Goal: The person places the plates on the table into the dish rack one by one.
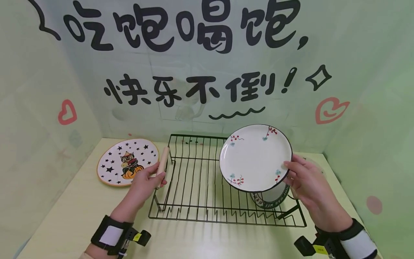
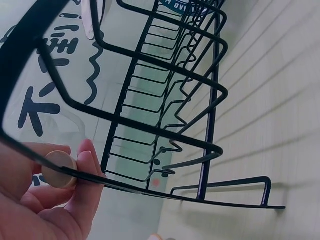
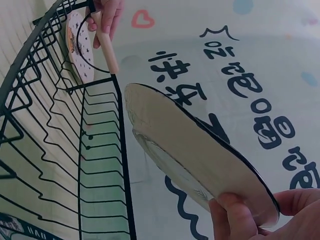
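My left hand [image 1: 147, 183] grips the pale wooden handle [image 1: 163, 162] on the left end of a black wire dish rack [image 1: 197, 136]. In my right hand [image 1: 308, 180] is a white plate [image 1: 255, 158] with a dark rim and red-berry sprigs, pinched at its lower right edge. It is held tilted above the rack's right part, its face towards the head camera. Below it shows part of a second plate [image 1: 271, 202], with white lettering on a dark rim, among the wires; the held plate covers the rest. The right wrist view shows the held plate's underside [image 3: 200, 145].
An oval plate [image 1: 111, 167] with stars, a cat and a pumpkin lies on the table [image 1: 74, 212] left of the rack. Something pale and rounded [image 1: 315, 163] is mostly hidden behind my right hand. A printed backdrop [image 1: 207, 64] with black lettering stands behind the table.
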A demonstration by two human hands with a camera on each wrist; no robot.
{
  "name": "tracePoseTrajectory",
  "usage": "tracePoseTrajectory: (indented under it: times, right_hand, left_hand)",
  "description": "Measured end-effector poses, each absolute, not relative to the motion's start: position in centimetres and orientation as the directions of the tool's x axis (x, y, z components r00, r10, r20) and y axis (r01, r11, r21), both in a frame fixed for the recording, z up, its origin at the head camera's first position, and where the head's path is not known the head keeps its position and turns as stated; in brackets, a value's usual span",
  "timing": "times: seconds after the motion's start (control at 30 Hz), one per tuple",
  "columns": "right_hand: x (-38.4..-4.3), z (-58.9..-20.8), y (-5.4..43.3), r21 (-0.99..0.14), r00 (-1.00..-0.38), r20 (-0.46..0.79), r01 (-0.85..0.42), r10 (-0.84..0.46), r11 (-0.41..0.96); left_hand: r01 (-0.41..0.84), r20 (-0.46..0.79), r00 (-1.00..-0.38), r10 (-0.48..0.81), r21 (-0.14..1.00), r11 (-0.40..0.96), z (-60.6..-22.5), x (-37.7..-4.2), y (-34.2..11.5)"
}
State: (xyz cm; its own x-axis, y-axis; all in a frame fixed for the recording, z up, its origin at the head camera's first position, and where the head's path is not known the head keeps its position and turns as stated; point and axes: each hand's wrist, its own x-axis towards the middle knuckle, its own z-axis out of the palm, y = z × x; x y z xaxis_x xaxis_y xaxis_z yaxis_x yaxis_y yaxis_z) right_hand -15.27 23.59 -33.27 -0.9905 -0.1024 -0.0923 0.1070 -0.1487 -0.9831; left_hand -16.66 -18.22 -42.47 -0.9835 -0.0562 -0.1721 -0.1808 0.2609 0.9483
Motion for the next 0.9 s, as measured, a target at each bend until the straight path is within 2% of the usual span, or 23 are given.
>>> tracePoseTrajectory:
  times: [0.47,0.9]
  right_hand:
    - [-17.6,-31.7,24.8,-0.964,-0.980,-0.166,0.138,-0.106,0.228]
    - [-18.0,-32.8,23.2,-0.934,-0.971,-0.216,0.174,-0.106,0.313]
  left_hand:
    - [-0.180,-0.173,-0.984,-0.054,0.962,0.205,-42.4,-16.5,-18.2]
    - [-0.176,-0.168,-0.984,-0.055,0.967,0.185,-42.5,-16.5,-18.3]
